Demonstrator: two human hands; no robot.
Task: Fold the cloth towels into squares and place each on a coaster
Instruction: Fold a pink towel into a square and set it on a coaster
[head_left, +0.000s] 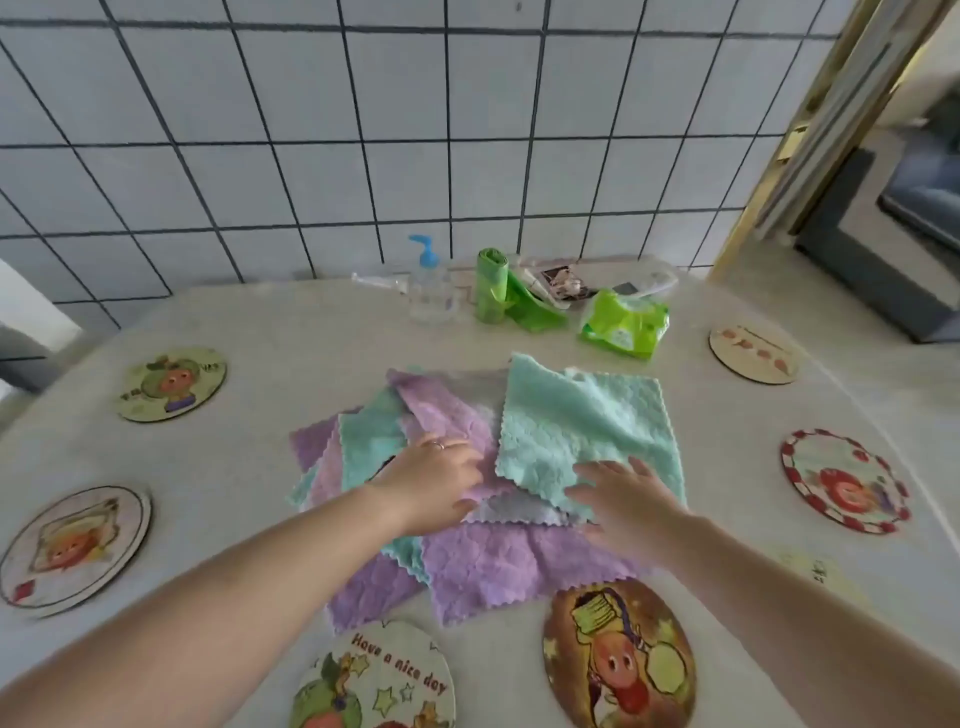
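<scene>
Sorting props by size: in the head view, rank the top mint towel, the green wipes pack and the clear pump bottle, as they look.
1. mint towel, clearly largest
2. green wipes pack
3. pump bottle, close to the pack, so that order is unsure

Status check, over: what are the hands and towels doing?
Left hand and right hand open, flat on towel pile. Nothing folded. Six coasters, like this one, bare. Nothing blocking.
</scene>
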